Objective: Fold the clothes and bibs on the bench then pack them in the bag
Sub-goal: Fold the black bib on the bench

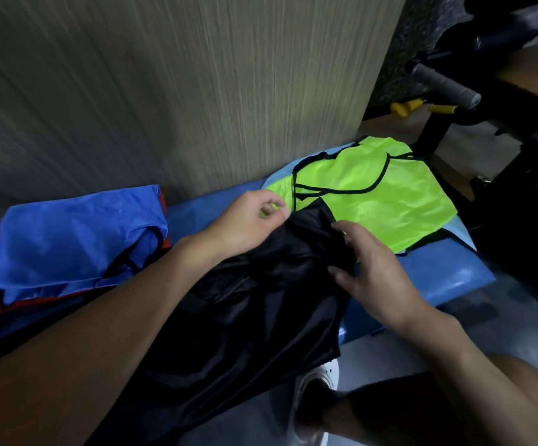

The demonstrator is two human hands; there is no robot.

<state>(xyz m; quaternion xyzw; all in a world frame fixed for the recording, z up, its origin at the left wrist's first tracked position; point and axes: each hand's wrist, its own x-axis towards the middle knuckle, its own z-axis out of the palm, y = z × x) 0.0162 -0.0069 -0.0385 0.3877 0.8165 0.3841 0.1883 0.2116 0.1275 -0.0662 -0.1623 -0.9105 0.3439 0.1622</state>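
Blue bench point(447, 278): left hand point(248, 220) pinches black garment point(245, 317)'s edge; right hand point(373, 268) spread over it.

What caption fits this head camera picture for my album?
Left hand pinches a black cloth, right hand touches it, on a blue bench between a blue bib and a green bib.

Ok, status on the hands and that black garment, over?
Left hand pinches black garment at top edge. Right hand open, resting on it. Garment unfolded, draped off bench. Green bib lies just beyond, partly under it.
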